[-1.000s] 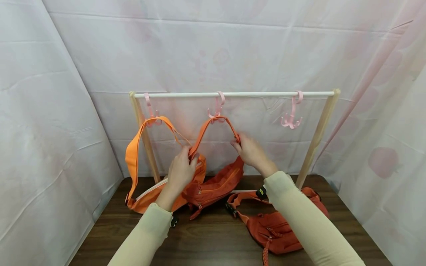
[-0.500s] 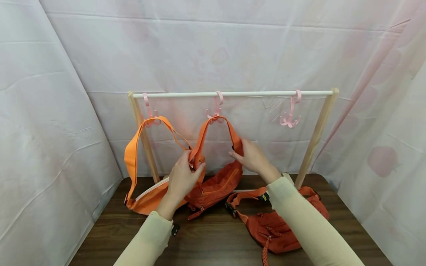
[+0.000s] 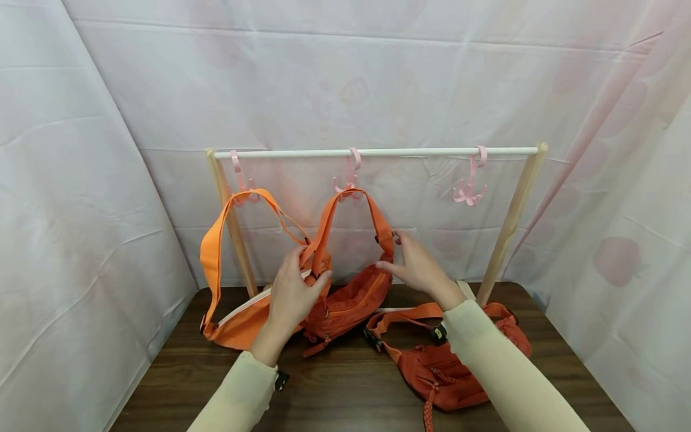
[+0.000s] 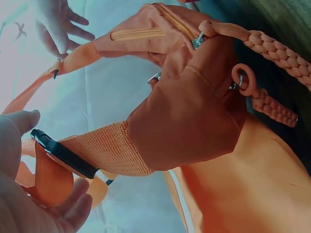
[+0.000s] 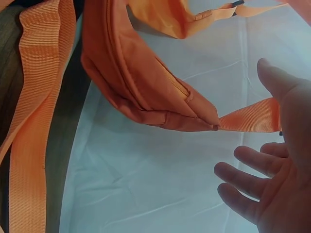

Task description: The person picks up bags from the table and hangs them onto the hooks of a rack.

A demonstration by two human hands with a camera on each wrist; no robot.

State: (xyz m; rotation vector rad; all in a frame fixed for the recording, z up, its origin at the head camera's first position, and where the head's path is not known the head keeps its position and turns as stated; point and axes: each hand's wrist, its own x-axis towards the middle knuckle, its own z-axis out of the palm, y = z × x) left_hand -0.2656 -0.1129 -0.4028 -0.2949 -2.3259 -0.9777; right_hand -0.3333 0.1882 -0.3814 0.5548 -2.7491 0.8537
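Observation:
A rust-red waist bag [image 3: 353, 300] hangs by its orange strap [image 3: 325, 225] from the middle pink hook [image 3: 348, 183]. My left hand [image 3: 288, 294] is at the strap's left side, thumb apart from the fingers. In the left wrist view the black buckle [image 4: 63, 154] and looped strap lie between that thumb and the loosely bent fingers. My right hand [image 3: 420, 267] is spread beside the strap's right side; its fingers [image 5: 243, 179] are extended in the right wrist view. Left of these, an orange bag [image 3: 243, 327] has its strap over the left pink hook [image 3: 237, 174].
The white rod [image 3: 410, 152] runs between two wooden posts [image 3: 510, 228]. At its right end hangs another pink hook [image 3: 471, 186] with nothing on it. A second red bag [image 3: 445, 375] lies on the dark wooden table [image 3: 335, 396], partly under my right forearm. Pale curtains stand behind.
Both hands have loosened from the strap. My right hand has opened and shifted slightly right and down; the left fingers have spread. The red bag stays hanging on the middle hook.

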